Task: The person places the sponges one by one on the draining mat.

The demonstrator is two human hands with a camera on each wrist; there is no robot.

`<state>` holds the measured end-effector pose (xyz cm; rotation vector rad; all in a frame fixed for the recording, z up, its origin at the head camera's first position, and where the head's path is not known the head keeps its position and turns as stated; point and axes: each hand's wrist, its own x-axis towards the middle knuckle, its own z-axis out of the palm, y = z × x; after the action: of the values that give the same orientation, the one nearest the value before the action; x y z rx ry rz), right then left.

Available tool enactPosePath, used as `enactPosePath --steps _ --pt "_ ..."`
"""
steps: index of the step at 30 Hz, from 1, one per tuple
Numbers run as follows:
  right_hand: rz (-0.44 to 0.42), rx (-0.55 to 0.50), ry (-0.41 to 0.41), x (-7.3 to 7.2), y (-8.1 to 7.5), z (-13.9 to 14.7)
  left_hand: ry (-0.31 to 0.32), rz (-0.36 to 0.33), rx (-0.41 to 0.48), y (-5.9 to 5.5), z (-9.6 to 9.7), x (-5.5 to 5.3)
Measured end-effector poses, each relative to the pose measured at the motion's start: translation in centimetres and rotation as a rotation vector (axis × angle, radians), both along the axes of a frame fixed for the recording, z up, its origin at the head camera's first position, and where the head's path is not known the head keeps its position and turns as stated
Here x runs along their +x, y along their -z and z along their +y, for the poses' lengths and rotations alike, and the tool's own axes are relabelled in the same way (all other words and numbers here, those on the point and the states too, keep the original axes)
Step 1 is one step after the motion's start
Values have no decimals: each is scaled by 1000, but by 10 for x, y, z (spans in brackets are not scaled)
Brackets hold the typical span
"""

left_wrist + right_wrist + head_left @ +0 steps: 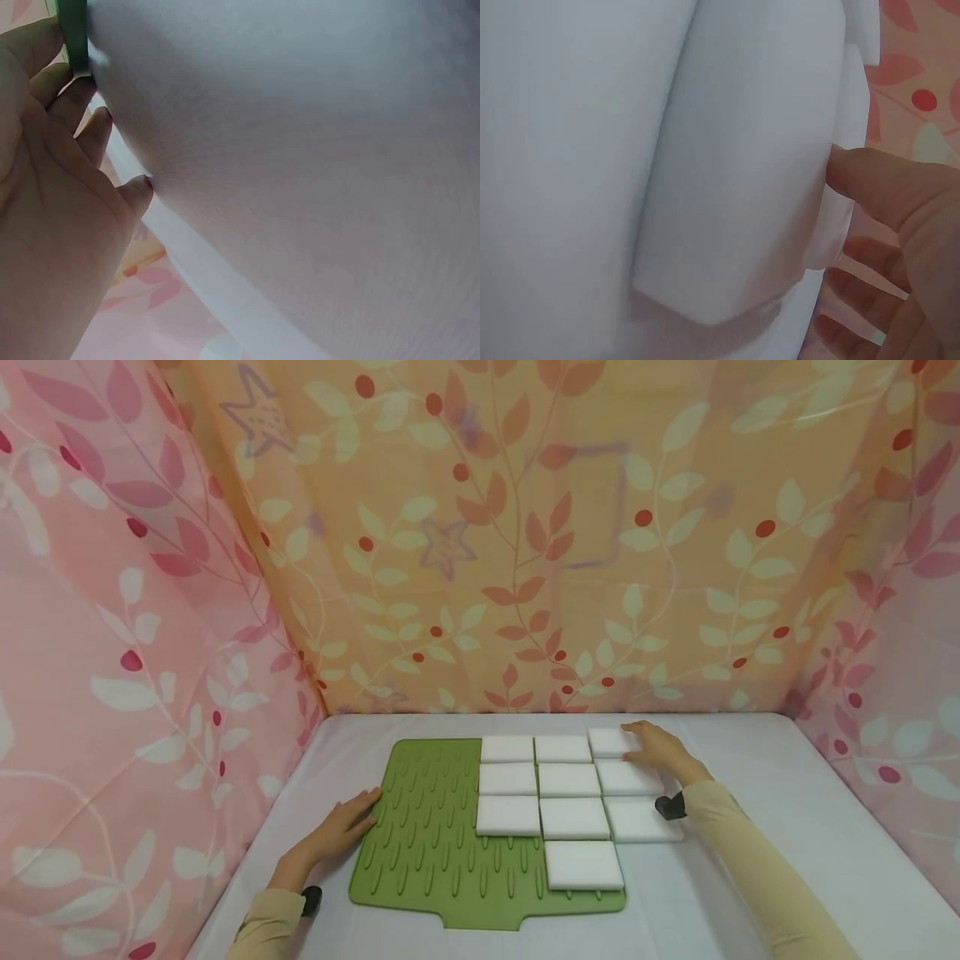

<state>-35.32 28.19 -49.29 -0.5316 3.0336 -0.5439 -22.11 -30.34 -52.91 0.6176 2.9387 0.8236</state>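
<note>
1. Currently, ten white blocks (508,816) are set out in three near-touching columns, with three at the left, four in the middle and three at the right.
2. A ridged green mat (412,860) is laid flat on the desk (738,747). By the left and middle columns it is partly covered; the right column is set along or past its right side, where the edge is hidden.
3. The left hand (337,827) is rested at the mat's left edge, its fingers (94,135) spread and nothing held.
4. By the right hand (663,753), the far right block (611,742) at the back of its column appears to be pinched, the thumb (885,180) placed on the near side and the other fingers beyond it. How firmly it is gripped cannot be told.
5. The work is judged to be part-way: three rows are filled across, while only one block is placed in the front row.
6. The mat's left side and most of its front are left uncovered, and no loose blocks are seen elsewhere.
</note>
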Motion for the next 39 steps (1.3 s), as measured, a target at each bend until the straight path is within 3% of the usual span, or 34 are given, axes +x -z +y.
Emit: enactPosePath --steps 9,20,39 --pt "2 23 -25 -5 2 3 -2 0 -10 2 -2 -1" --pt "46 25 -22 -1 -4 6 -3 -6 -8 0 -1 0" --pt "148 -90 -18 6 -12 3 -15 -18 -7 1 -1 -1"
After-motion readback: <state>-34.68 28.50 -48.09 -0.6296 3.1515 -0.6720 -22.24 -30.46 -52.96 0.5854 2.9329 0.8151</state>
